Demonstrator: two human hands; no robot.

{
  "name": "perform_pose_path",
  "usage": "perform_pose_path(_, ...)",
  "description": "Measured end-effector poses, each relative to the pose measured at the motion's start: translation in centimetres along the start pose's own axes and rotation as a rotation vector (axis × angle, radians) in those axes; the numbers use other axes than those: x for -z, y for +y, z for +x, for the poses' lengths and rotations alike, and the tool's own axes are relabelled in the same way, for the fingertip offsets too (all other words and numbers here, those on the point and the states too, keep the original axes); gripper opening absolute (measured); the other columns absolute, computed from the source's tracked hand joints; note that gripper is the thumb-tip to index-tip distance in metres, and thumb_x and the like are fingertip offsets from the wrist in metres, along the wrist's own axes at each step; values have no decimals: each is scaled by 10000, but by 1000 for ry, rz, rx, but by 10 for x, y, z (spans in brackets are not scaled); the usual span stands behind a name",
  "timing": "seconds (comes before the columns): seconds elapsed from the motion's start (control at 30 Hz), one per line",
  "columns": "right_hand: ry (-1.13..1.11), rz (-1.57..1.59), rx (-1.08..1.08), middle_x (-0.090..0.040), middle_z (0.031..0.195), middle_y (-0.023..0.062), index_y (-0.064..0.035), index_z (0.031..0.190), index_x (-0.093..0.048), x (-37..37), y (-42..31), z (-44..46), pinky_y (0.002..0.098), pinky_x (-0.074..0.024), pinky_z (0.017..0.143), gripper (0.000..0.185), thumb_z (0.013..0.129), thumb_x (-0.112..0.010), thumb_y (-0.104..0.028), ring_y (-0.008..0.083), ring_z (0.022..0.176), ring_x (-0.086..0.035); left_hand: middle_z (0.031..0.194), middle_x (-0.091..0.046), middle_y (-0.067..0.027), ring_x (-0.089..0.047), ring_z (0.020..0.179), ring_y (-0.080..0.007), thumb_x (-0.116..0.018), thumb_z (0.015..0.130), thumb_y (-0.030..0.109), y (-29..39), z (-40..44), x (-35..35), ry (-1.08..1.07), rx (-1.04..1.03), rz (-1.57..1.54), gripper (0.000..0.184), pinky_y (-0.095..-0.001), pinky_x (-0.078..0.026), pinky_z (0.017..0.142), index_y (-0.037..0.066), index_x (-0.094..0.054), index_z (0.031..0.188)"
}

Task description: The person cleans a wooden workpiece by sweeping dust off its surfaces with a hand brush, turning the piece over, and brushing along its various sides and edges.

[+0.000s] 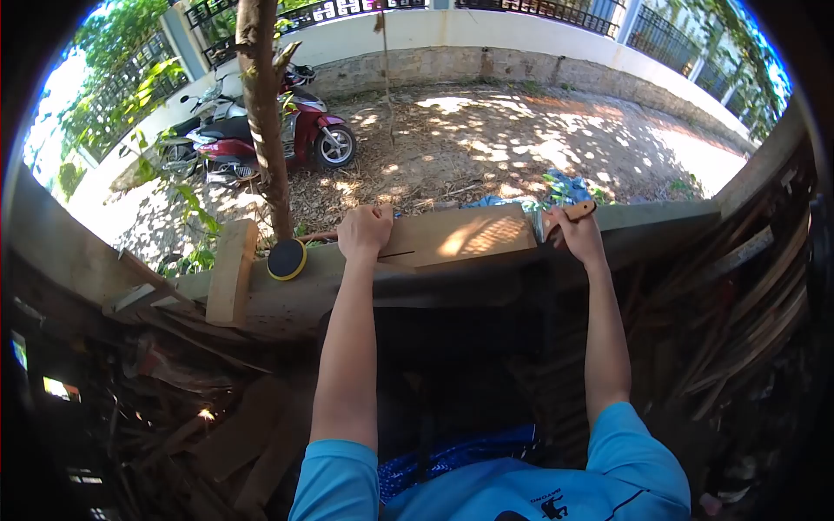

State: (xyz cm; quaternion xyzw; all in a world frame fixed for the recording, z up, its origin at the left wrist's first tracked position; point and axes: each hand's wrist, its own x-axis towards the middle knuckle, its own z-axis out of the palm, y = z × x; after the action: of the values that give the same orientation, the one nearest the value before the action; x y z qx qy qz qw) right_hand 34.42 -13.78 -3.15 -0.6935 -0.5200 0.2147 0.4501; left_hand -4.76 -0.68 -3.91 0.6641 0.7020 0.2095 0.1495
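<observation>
A light wooden board [469, 236] lies along the ledge in front of me, with patches of sunlight on its top. My left hand [365, 231] is closed at the board's left end, pressing or gripping it there. At the right end, my right hand [571, 236] is wrapped round a wooden-handled flat tool [580, 210]. Its handle has a hole near the tip, and its pale flat head is against or very near the board's end. Whether that head is a blade or bristles I cannot make out.
Left of the board, a round black disc with a yellow rim [287, 260] rests on the ledge [643, 217]. A wooden block [230, 273] leans farther left, near a thin tree trunk [261, 113]. Beyond stands a red motor scooter [304, 130]. Loose timber [747, 304] fills the shaded right side.
</observation>
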Motion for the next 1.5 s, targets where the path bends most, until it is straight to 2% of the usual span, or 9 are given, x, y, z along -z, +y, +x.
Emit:
perform_pose_path(0.1, -13, 189, 41, -716, 723, 82, 52, 971, -740, 0, -15, -11, 271, -524, 457, 401, 1032, -631, -329, 161, 511, -673, 957, -758, -210, -728, 944, -384, -596, 920, 480, -4, -3, -2, 15, 30, -8, 456, -475, -556, 898, 72, -798, 899)
perform_pose_path(0.2, 134, 269, -72, -707, 721, 83, 24, 994, -746, 10, -18, -17, 252, -520, 477, 337, 1028, -658, -300, 130, 514, -652, 953, -760, -207, -737, 932, -372, -574, 929, 442, -3, -2, 3, -29, 11, 5, 454, -466, -568, 891, 46, -795, 947)
perform_pose_path(0.33, 80, 46, -6, -731, 817, 64, 11, 993, -750, 10, -4, -18, 245, -492, 501, 336, 1035, -646, -306, 110, 536, -627, 951, -759, -216, -742, 928, -365, -576, 932, 455, -5, -3, 0, -15, -14, -6, 475, -458, -576, 878, 31, -789, 953)
perform_pose_path(0.43, 128, 2, 287, -728, 832, 43, 14, 978, -753, 11, 21, -14, 242, -467, 536, 348, 1043, -638, -308, 79, 592, -618, 945, -759, -217, -744, 928, -363, -571, 940, 469, -5, 1, 0, -15, -16, 6, 497, -451, -580, 870, 19, -783, 943)
perform_pose_path(0.57, 251, 121, 60, -698, 753, 26, 17, 958, -756, 13, -7, -28, 239, -436, 527, 360, 1057, -616, -299, 60, 588, -596, 940, -761, -210, -745, 934, -358, -569, 951, 479, -6, 0, 1, -39, -21, 5, 510, -446, -580, 865, 14, -779, 941)
perform_pose_path(0.73, 51, 130, -1, -639, 647, 8, 18, 935, -745, 0, -22, -39, 248, -393, 445, 380, 1058, -613, -317, 62, 477, -534, 935, -762, -204, -746, 939, -349, -576, 954, 471, -6, 0, -1, -21, -22, 6, 496, -443, -578, 872, 20, -781, 947)
perform_pose_path(0.87, 224, 136, 45, -647, 641, 3, 2, 918, -748, 2, -19, -36, 244, -413, 452, 364, 1044, -637, -321, 60, 489, -559, 932, -763, -205, -747, 933, -345, -584, 950, 478, -9, 1, -4, -5, -19, -15, 494, -447, -579, 870, 26, -784, 940)
perform_pose_path(0.97, 156, -9, 19, -648, 641, 2, -9, 887, -746, -4, -23, -37, 237, -401, 447, 359, 1037, -648, -320, 54, 479, -544, 930, -761, -210, -748, 931, -347, -592, 947, 486, -8, 2, -3, -27, -18, 5, 498, -451, -580, 868, 25, -783, 948)
perform_pose_path(1.5, 114, 522, 17, -630, 622, 16, -16, 987, -729, -100, -47, 14, 228, -432, 444, 328, 1031, -649, -331, 70, 501, -580, 899, -755, -210, -738, 904, -365, -582, 946, 470, -2, -4, 4, -16, -20, -10, 475, -467, -564, 862, 43, -785, 898)
